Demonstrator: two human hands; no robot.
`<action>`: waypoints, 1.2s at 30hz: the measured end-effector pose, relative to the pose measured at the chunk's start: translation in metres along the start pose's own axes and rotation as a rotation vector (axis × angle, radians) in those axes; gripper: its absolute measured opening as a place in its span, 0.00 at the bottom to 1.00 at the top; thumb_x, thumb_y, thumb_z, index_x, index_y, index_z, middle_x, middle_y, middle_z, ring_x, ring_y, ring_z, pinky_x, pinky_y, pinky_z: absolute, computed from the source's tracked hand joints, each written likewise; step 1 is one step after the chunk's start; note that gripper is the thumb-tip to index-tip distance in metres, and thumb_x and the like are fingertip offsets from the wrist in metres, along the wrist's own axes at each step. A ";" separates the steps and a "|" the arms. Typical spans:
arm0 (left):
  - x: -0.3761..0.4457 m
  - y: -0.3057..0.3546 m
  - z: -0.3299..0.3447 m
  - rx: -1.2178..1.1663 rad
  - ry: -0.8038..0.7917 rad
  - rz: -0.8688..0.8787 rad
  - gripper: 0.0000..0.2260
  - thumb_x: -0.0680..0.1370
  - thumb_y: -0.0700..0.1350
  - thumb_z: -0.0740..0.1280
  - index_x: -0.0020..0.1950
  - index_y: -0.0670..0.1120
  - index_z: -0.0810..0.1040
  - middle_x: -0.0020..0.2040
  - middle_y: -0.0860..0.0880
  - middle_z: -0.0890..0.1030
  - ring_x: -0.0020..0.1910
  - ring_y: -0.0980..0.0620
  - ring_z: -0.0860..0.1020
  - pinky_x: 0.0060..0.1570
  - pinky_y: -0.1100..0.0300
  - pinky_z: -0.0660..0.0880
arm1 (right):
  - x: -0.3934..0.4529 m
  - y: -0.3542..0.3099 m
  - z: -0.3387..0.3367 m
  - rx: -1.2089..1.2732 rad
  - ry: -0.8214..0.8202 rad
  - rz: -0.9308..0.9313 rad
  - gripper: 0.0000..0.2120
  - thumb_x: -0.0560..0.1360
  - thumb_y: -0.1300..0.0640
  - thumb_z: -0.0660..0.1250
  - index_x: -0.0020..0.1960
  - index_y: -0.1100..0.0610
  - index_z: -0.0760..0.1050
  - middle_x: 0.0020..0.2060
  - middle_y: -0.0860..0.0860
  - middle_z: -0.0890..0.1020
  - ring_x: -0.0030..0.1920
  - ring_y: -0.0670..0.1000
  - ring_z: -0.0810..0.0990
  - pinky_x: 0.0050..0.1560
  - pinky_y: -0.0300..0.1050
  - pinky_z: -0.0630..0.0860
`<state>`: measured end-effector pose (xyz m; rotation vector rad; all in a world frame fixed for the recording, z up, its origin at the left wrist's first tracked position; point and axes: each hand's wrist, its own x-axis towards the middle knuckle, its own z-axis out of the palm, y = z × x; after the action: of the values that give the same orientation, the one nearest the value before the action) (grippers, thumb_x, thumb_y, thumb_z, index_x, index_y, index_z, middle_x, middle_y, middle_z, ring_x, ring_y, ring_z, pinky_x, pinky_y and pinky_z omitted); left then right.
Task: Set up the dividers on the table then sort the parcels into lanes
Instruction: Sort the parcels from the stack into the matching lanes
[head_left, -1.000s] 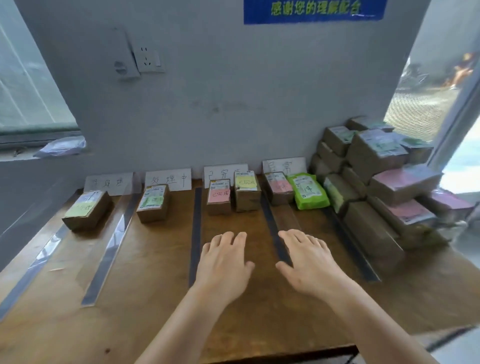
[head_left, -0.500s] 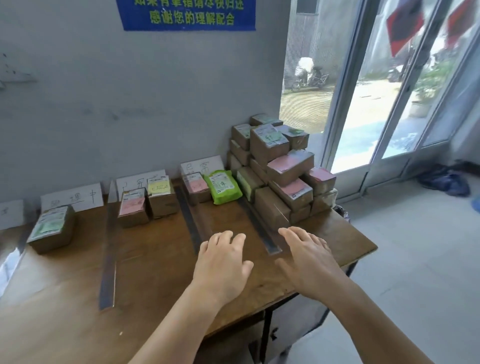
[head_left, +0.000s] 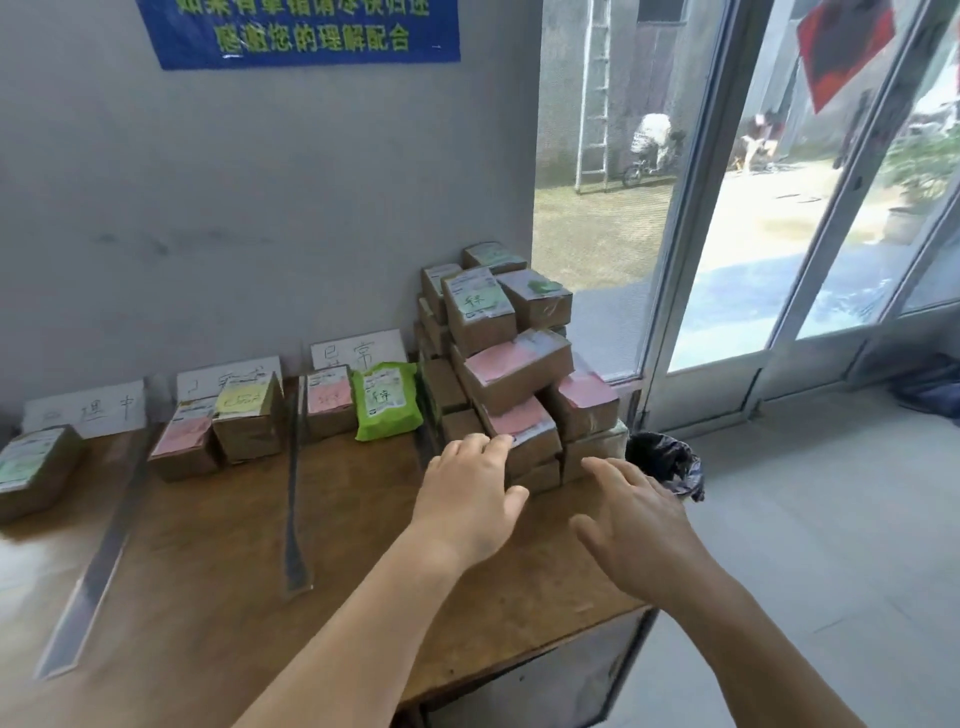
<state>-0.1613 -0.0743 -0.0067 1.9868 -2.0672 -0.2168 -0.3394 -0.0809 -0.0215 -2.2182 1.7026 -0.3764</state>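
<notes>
A pile of brown parcels with pink and green labels stands at the table's far right corner. My left hand is open, its fingertips touching a low pink-labelled parcel at the pile's front. My right hand hovers open just right of the pile, holding nothing. Clear strip dividers lie on the wooden table, marking lanes. Sorted parcels sit at the lanes' far ends: a green bag, a pink-labelled box, a yellow-labelled box, another pink one and a green-labelled box.
White handwritten lane signs lean against the grey wall. A black bin bag sits past the table's right edge. Glass doors and tiled floor are to the right. A blue notice hangs above.
The view swung right toward the pile. Both hands moved forward and right from the table's middle; the left now touches a pink-labelled parcel in the pile.
</notes>
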 end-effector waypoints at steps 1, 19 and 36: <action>0.010 0.003 0.000 -0.008 0.014 -0.018 0.26 0.80 0.53 0.61 0.76 0.49 0.60 0.72 0.49 0.67 0.70 0.48 0.64 0.70 0.53 0.62 | 0.010 0.006 -0.005 0.008 -0.002 -0.012 0.30 0.77 0.45 0.62 0.76 0.48 0.56 0.73 0.45 0.63 0.73 0.51 0.61 0.73 0.51 0.58; 0.147 -0.056 -0.019 -0.252 0.186 -0.218 0.27 0.80 0.53 0.62 0.77 0.49 0.59 0.72 0.46 0.68 0.71 0.47 0.66 0.67 0.53 0.66 | 0.175 -0.025 -0.039 0.184 0.029 -0.063 0.30 0.78 0.48 0.62 0.76 0.51 0.56 0.71 0.51 0.66 0.69 0.52 0.67 0.66 0.49 0.65; 0.243 -0.080 -0.014 -0.454 0.091 -0.373 0.26 0.82 0.57 0.54 0.75 0.42 0.62 0.72 0.43 0.68 0.70 0.44 0.67 0.64 0.54 0.65 | 0.287 -0.057 -0.006 0.195 0.058 0.005 0.24 0.78 0.48 0.61 0.70 0.57 0.63 0.65 0.55 0.73 0.67 0.56 0.69 0.64 0.50 0.65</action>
<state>-0.0872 -0.3193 0.0050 2.0177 -1.4150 -0.5963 -0.2188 -0.3451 0.0115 -2.0812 1.6249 -0.5848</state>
